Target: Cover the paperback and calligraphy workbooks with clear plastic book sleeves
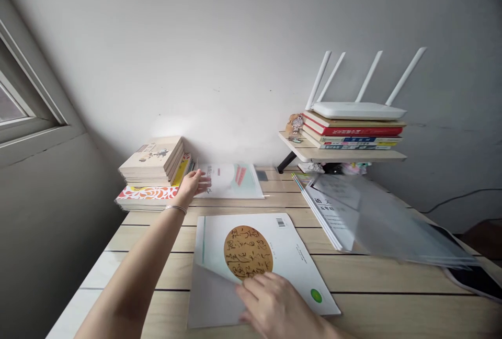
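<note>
My left hand [191, 184] reaches toward the far left of the table, fingers pinched on the edge of a clear plastic cover [270, 176] whose outline is hard to see. Seen through it is a white and pale-green book [223, 179]. In front lies a white book [214, 226] with a brown circle of brush writing on its cover. A translucent flap [214, 297] crosses its lower left corner on a slant. My right hand [278, 302], slightly blurred, rests on the book's lower part at the flap's edge, fingers bent and lying on the surface.
Left of my left hand stands a stack of books [152, 164]. At right lie books with a translucent cover [392, 224], above a dark flat object [476, 279]. A raised shelf [353, 156] carries books and a white router [358, 110]; its black leg [286, 162] meets the table.
</note>
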A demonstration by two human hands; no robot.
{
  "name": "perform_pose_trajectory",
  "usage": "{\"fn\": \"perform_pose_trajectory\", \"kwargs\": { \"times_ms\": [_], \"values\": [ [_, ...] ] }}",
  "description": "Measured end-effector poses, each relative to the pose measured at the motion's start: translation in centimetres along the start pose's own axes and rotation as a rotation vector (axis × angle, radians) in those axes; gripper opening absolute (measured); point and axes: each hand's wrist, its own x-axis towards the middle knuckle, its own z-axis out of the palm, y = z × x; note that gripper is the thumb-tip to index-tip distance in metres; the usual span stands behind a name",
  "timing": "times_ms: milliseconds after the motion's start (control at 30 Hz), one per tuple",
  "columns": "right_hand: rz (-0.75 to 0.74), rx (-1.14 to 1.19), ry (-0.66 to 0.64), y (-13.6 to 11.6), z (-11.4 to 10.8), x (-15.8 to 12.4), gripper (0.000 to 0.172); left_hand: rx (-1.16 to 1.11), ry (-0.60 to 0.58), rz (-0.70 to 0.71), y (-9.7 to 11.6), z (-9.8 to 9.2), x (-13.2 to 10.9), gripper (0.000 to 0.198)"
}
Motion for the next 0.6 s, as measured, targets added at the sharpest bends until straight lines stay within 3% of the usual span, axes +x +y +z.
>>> {"fn": "perform_pose_trajectory", "kwargs": {
  "times_ms": [33,133,233,300,433,600],
  "values": [
    [0.062,0.026,-0.023,0.4,-1.0,0.4,0.008,-0.005,-0.027,-0.044,-0.3,-0.2,-0.2,0.02],
    [0.227,0.055,-0.05,2.1,-4.0,2.3,0.034,-0.042,-0.122,-0.127,-1.2,-0.8,-1.3,0.024],
    [0.333,-0.024,-0.008,4.1,-5.1,4.7,0.044,-0.16,-0.251,-0.132,-2.1,-1.2,-2.8,0.049],
    [0.359,-0.13,0.073,5.1,-4.4,6.1,0.048,-0.244,-0.308,-0.108,-2.5,-1.3,-3.8,0.061],
    [0.334,-0.27,0.222,5.9,-1.6,7.7,0.049,-0.313,-0.365,-0.035,-2.8,-1.4,-5.4,0.065],
    [0.335,-0.264,0.247,5.2,0.8,7.7,0.039,-0.348,-0.511,0.05,-2.5,-1.5,-5.9,0.072]
  ]
}}
